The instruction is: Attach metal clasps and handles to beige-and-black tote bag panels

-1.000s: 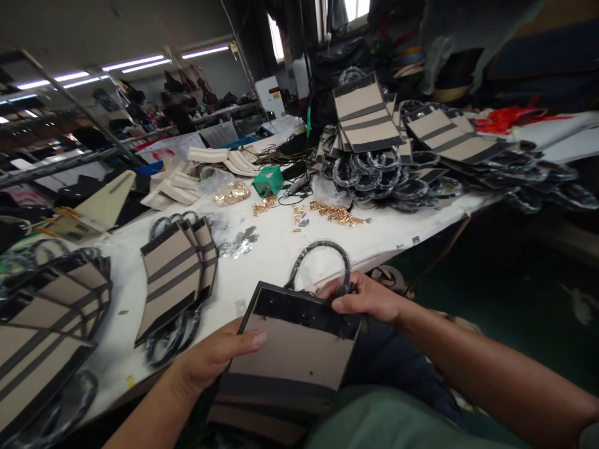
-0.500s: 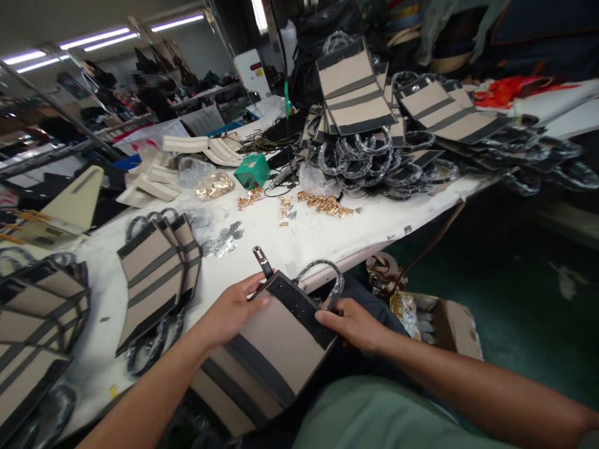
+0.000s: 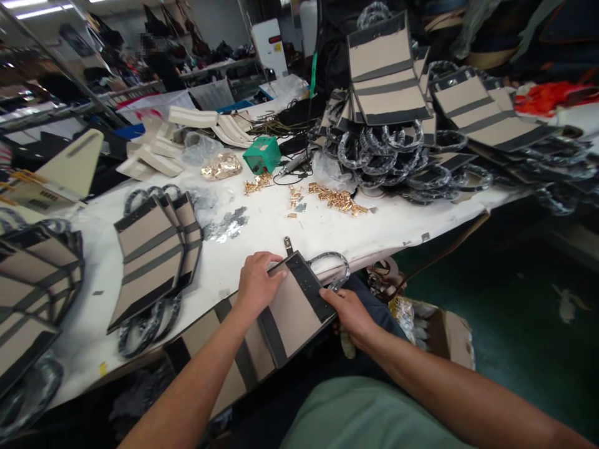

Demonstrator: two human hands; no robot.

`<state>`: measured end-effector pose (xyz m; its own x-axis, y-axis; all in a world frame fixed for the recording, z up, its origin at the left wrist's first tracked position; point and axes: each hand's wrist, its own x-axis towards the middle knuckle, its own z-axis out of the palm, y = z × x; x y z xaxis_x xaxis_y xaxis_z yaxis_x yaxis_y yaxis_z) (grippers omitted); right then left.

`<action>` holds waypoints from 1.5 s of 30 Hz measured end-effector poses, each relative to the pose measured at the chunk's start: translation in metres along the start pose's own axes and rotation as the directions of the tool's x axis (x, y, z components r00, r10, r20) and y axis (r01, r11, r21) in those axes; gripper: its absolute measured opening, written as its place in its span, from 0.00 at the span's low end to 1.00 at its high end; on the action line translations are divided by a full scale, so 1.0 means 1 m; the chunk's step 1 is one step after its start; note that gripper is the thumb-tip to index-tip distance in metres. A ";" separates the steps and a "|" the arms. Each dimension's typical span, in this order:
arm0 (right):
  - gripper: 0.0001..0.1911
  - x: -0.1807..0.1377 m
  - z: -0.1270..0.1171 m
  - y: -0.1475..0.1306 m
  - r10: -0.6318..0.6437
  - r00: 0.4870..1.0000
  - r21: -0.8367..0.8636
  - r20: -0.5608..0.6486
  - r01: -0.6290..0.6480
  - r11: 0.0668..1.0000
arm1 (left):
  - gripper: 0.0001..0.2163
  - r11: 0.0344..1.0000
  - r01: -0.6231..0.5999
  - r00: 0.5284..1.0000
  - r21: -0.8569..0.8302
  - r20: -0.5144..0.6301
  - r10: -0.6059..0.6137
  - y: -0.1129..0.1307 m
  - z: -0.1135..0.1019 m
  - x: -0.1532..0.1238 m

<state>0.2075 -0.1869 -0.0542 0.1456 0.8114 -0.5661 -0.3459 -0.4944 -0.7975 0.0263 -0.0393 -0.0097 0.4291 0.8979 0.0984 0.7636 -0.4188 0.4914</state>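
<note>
We note a long beige flat bag panel with black cross-bands (image 3: 294, 301) lying aslant along the near edge of the white-covered surface (image 3: 402, 228), its upper right end over the person's lap. Left hand (image 3: 258, 284): fingers bent at the panel's upper edge, thumb on its face, gripping it. Right hand (image 3: 349, 312): fingers closed on the end band, thumb on top, beside a black plastic-wrapped loop handle (image 3: 345, 267). We see a small dark strap tab with a metal fitting (image 3: 287, 244) projecting at the upper corner, near the left hand. Beyond, on the surface, we record loose gold-coloured metal pieces (image 3: 337, 199) and a green box (image 3: 262, 155); to the left, a fanned stack of similar panels (image 3: 152, 246)
</note>
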 end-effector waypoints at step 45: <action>0.27 0.043 0.021 -0.099 -0.218 0.806 -0.808 0.550 0.449 -0.381 | 0.26 0.970 -0.144 0.989 0.194 0.009 0.145 0.003 0.030 -0.057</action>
<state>0.2287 -0.0961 0.0050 -0.3173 0.9333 -0.1678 0.9464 0.3004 -0.1187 0.0188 -0.0961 -0.0398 0.5399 0.8262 0.1608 0.7728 -0.5622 0.2944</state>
